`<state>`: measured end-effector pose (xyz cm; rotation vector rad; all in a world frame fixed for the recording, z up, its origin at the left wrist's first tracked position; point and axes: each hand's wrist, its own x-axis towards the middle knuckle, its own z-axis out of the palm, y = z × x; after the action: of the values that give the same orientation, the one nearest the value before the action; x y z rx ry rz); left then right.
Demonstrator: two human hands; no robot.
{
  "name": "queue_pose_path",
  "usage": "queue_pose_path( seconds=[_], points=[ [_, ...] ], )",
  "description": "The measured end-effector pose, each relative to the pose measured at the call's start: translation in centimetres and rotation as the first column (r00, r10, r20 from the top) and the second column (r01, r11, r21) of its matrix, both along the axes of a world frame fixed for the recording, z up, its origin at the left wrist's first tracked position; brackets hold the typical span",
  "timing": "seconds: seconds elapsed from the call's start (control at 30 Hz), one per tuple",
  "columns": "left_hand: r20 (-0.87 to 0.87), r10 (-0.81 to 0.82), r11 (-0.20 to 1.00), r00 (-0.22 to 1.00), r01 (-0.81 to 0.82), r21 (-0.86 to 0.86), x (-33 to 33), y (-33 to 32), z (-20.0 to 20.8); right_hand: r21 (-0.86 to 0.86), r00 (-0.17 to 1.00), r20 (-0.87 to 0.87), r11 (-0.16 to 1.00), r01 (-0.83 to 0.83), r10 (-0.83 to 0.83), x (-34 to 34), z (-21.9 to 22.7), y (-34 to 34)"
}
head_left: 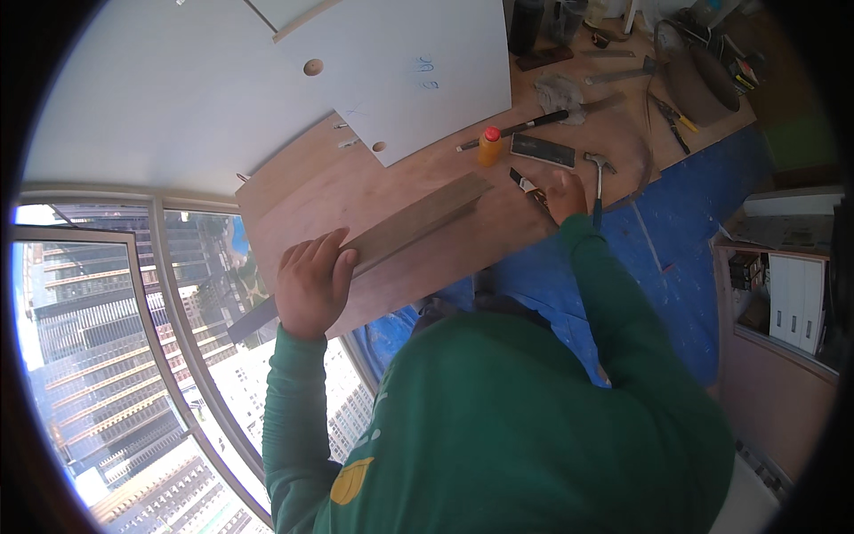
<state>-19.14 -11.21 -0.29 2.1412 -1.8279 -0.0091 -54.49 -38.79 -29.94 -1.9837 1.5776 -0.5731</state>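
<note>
My left hand (311, 280) is closed around a long brown wooden strip (414, 214), which slants up to the right across the plywood worktop (356, 165). The strip's near end, greyer, sticks out past the worktop's left edge. My right hand (566, 196) has its fingers closed at a small black hand tool (527, 184) with orange and pale markings; its exact kind is too small to tell. Just right of that hand lies a claw hammer (599, 178). A yellow bottle with a red cap (489, 147) stands beyond, beside a dark flat block (543, 150).
A white panel (445, 53) with round holes covers the back. Further right lie a black-handled tool (534, 122), a grey rag (560, 96), yellow-handled pliers (673, 117) and a brown curved band (700, 84). Blue sheeting (685, 209) covers the floor; windows (98, 356) stand at left.
</note>
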Motion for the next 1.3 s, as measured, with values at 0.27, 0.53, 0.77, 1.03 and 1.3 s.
queue_pose_path(
  seconds=[0.27,0.53,0.77,1.03,1.3],
  points=[
    [-0.147,0.099,0.985,0.984,-0.075,0.157,-0.5,-0.4,1.1,0.367,0.883,-0.136,0.805,0.466,-0.449,-14.6,-17.0,-4.3],
    [-0.229,0.093,0.983,0.969,-0.053,0.174,-0.2,0.2,1.1,0.574,0.815,-0.011,0.663,0.480,-0.580,-13.8,-12.6,-4.9],
    [-0.467,-0.036,0.991,0.883,0.090,0.094,3.0,1.1,0.8,0.616,0.567,0.485,0.720,0.319,-0.666,-8.7,0.8,3.1],
    [-0.287,-0.360,0.862,0.888,0.434,0.262,10.2,4.5,4.1,0.397,0.548,0.737,0.909,0.124,-0.396,4.9,22.2,13.4],
    [-0.351,-0.347,0.851,0.870,0.449,0.274,14.6,7.8,2.5,0.468,0.839,0.442,0.879,0.086,-0.318,14.3,29.7,20.5]
  ],
)
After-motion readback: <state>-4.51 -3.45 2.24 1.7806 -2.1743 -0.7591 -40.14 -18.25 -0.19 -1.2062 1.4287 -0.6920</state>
